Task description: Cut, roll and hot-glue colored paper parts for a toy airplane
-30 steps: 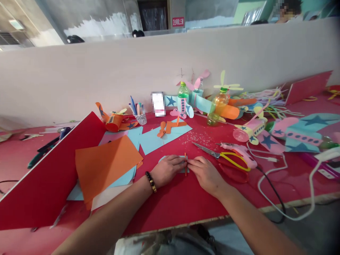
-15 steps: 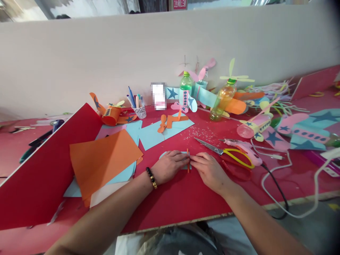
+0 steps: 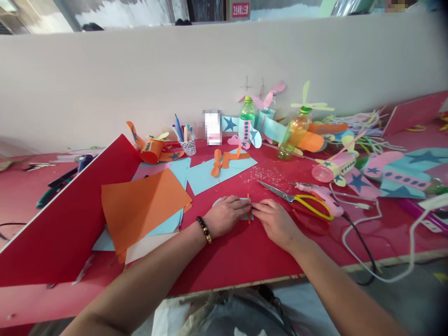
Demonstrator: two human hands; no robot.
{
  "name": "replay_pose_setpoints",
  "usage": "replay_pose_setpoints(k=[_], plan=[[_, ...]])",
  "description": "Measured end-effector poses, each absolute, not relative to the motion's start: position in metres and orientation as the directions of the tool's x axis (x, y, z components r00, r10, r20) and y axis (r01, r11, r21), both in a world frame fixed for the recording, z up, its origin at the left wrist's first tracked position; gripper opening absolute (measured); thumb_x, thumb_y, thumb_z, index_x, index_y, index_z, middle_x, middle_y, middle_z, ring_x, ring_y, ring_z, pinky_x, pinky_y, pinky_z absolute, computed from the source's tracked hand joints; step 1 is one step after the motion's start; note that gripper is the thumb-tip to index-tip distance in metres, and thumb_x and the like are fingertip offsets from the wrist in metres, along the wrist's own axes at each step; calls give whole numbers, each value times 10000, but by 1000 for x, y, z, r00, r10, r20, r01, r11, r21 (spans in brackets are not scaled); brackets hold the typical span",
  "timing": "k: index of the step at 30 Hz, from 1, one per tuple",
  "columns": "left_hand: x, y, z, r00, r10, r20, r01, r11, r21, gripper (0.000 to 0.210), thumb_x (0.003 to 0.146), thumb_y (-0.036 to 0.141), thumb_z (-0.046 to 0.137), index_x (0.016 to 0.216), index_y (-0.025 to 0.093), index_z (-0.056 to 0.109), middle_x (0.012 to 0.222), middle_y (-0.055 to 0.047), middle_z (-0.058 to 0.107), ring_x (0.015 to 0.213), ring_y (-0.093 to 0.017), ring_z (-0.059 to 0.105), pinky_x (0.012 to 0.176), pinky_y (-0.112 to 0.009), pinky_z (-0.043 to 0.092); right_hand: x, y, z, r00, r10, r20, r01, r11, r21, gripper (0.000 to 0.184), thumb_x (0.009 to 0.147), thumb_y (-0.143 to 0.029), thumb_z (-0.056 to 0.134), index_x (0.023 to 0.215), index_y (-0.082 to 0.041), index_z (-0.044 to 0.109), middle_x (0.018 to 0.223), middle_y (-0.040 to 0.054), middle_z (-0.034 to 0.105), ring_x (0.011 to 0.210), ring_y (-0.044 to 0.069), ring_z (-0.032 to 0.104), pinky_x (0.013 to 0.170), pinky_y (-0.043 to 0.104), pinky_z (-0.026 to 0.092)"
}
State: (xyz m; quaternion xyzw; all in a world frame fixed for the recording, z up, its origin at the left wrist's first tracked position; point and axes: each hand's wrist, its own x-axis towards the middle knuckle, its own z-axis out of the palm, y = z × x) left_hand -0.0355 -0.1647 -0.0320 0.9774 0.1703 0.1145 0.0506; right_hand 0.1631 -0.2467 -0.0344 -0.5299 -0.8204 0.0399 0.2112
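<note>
A small light blue paper piece (image 3: 247,216) lies on the red table, mostly hidden beneath my left hand (image 3: 229,213). The fingers of that hand are together and hold the paper down, pointing right. Across the paper's right end stands a narrow orange paper strip (image 3: 249,215), running front to back. My right hand (image 3: 275,221) comes from the other side, its fingers closed and their tips on the strip. The fingertips of both hands nearly meet there. Both thumbs are mostly hidden. Scissors with yellow handles (image 3: 313,205) lie to the right of my right hand.
A pink glue gun (image 3: 325,196) with cords lies beyond the scissors. Orange paper sheets (image 3: 143,205) are stacked at left beside a red board (image 3: 77,224). Orange cutouts (image 3: 217,163) rest on blue paper. Bottle planes (image 3: 294,133) and a pen cup (image 3: 188,147) stand behind.
The view has shifted slightly, so things on the left appear farther right. Both hands stay at the strip and the paper, with little visible movement.
</note>
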Motion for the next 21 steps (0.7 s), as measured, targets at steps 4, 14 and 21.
replay_pose_setpoints(k=[4,14,21], plan=[[-36,-165,-33,909,349,227,320,-935,153,347,929,277,344,1241,231,490,1283,-51,513,1094,-177,467,930,-345,395,162,-248,-35,-347,883,316,848,439,-296,327,827,-85,451,1064,-195,649,1133,59,634,1001,222,480,859,377,442],[-24,-172,-20,821,508,262,426,-850,311,316,851,444,469,962,194,627,982,-58,619,922,-189,501,845,-326,411,153,-179,1,-212,920,329,882,325,-342,171,827,-203,525,761,-195,682,777,46,682,794,186,560,745,299,415],[-28,-175,-20,744,622,243,504,-762,408,197,740,225,569,927,202,624,873,-43,619,834,-187,508,773,-310,421,109,-74,-5,-109,985,131,948,143,-283,140,775,-205,589,867,-199,694,825,59,688,749,192,596,637,268,396]])
